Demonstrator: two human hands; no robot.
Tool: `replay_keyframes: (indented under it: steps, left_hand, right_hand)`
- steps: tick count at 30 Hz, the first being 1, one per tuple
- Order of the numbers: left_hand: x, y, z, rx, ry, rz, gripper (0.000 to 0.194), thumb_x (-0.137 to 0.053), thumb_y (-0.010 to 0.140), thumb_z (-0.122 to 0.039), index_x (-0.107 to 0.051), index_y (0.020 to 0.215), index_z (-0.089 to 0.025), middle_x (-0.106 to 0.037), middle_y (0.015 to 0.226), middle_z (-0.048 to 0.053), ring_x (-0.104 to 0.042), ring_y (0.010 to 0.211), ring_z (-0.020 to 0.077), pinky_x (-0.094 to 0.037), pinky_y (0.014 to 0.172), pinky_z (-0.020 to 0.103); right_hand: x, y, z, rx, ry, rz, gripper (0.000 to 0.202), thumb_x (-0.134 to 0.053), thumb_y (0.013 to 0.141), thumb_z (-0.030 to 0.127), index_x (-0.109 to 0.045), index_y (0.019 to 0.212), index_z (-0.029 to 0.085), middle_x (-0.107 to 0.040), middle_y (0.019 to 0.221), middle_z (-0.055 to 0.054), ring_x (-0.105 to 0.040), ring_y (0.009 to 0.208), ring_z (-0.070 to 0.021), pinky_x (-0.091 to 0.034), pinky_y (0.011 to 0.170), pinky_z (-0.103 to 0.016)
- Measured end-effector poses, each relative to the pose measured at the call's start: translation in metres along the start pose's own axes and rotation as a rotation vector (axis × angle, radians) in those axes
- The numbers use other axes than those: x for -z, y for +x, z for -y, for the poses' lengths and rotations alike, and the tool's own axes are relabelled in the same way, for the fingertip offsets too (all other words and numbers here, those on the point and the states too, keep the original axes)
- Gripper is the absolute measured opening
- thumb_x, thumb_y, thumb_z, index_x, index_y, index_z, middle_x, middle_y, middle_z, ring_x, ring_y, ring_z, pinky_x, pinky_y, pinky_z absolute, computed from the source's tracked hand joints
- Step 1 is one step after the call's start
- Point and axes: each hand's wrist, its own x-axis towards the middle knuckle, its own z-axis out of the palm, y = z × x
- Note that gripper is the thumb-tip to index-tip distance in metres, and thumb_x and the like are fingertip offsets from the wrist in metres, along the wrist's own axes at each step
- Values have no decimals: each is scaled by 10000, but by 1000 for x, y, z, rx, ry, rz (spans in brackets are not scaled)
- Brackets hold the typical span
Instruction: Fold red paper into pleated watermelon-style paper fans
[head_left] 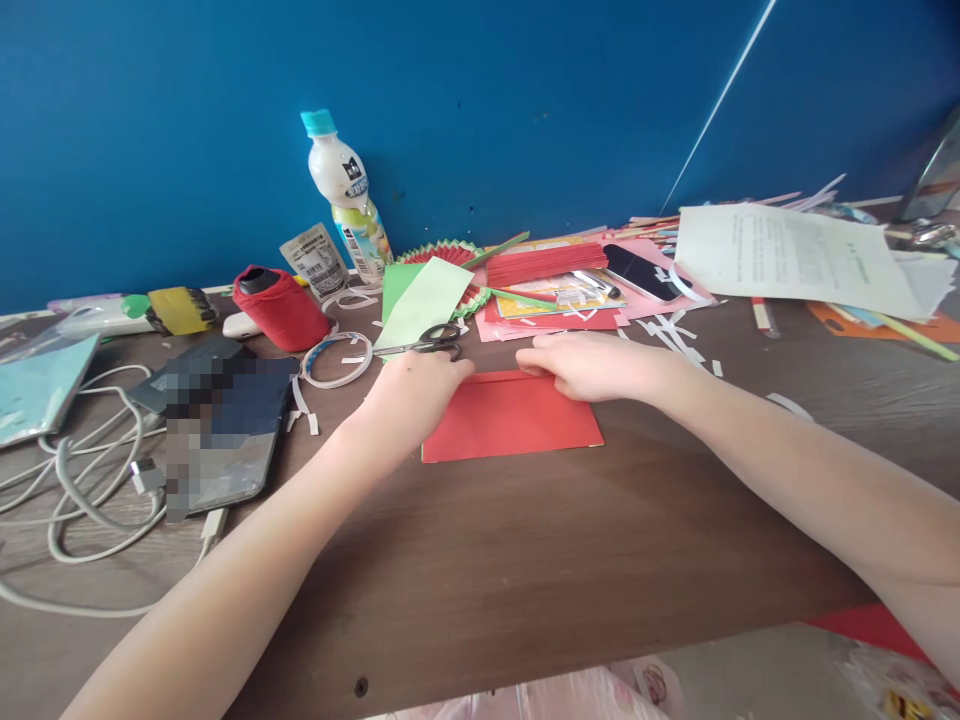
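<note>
A red sheet of paper lies flat on the brown table, with a narrow fold along its far edge. My left hand is closed at the sheet's far left corner, fingertips on the fold. My right hand closes on the far edge toward the right, fingers bent over the fold. Black-handled scissors lie just beyond my left hand, over a pale green sheet. Both thumbs are partly hidden.
Left are a tape roll, a phone, cables and a red-wrapped object. A bottle stands by the blue wall. Behind are folded red paper, white scraps and a printed sheet.
</note>
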Motion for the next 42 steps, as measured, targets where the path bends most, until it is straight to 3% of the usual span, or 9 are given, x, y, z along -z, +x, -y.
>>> replay_keyframes:
  steps: [7, 13, 18, 27, 34, 38, 42]
  left_hand:
    - [-3, 1, 9, 17, -81, -11, 327, -365, 782, -79, -602, 954, -224, -673, 876, 39, -620, 753, 206, -357, 546, 273]
    - [-4, 5, 8, 65, -177, -12, 271, -355, 837, -208, -618, 901, -220, -626, 905, 47, -594, 833, 198, -392, 592, 254]
    - [-11, 11, 14, 64, -295, -31, 271, -360, 805, -160, -615, 880, -217, -603, 951, 45, -559, 905, 206, -406, 658, 268]
    - [-25, 18, 30, -41, -579, -55, 197, -394, 725, -121, -569, 760, -203, -567, 857, 20, -537, 822, 159, -408, 726, 257]
    - [-27, 20, 33, -44, -629, -43, 171, -425, 745, -191, -594, 765, -200, -546, 862, 21, -524, 786, 149, -400, 674, 239]
    - [-28, 20, 33, -52, -638, -52, 147, -437, 749, -212, -583, 754, -199, -528, 851, 19, -519, 770, 145, -398, 659, 238]
    - [-28, 20, 32, -61, -621, -62, 155, -427, 750, -219, -581, 752, -195, -529, 858, 26, -517, 772, 151, -397, 659, 250]
  right_hand:
    - [8, 1, -9, 6, 133, 85, 227, -404, 616, 55, -414, 769, 222, -491, 828, -13, -428, 653, -140, -242, 512, -249]
    - [16, -3, -9, -24, 207, 106, 262, -420, 629, 61, -512, 818, 218, -546, 920, -30, -498, 772, -162, -303, 560, -247]
    - [21, -5, -16, -50, 262, 153, 276, -442, 687, 133, -581, 898, 245, -588, 915, -22, -527, 734, -156, -322, 563, -250]
    - [15, 5, -35, 75, 388, 163, 173, -489, 748, 263, -608, 868, 227, -625, 822, -15, -525, 692, -140, -344, 581, -249]
    - [12, 5, -42, -57, 410, 131, 236, -556, 722, 385, -537, 882, 211, -564, 727, 4, -470, 578, -109, -307, 521, -235]
    - [12, 6, -48, -58, 415, 156, 290, -526, 736, 488, -571, 830, 218, -569, 768, -18, -483, 614, -127, -314, 530, -245]
    - [11, 7, -50, -55, 425, 141, 272, -546, 720, 483, -568, 801, 225, -560, 737, -10, -473, 606, -129, -316, 530, -248]
